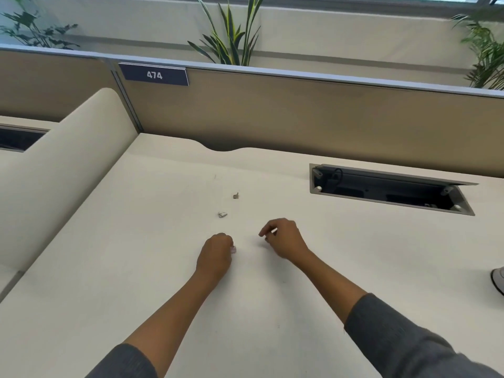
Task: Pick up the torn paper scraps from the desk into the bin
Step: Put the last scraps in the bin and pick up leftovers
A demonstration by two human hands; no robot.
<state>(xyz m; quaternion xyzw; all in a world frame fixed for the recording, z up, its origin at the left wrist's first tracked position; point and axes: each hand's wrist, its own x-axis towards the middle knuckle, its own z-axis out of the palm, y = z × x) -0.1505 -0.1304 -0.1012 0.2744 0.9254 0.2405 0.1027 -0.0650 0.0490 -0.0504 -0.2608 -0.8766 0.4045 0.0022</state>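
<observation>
Both of my hands are over the middle of the cream desk. My left hand is curled, and a small pinkish-white paper scrap shows at its fingertips. My right hand hovers just to the right, its fingers curled with a white paper scrap pinched between thumb and fingers. Two loose scraps lie farther back on the desk: a white crumpled scrap and a small brown scrap. No bin is in view.
An open cable tray with a raised lid is set into the desk at the right. A tan partition with a "474" label stands behind. A cream side divider borders the left. A white object sits at the right edge.
</observation>
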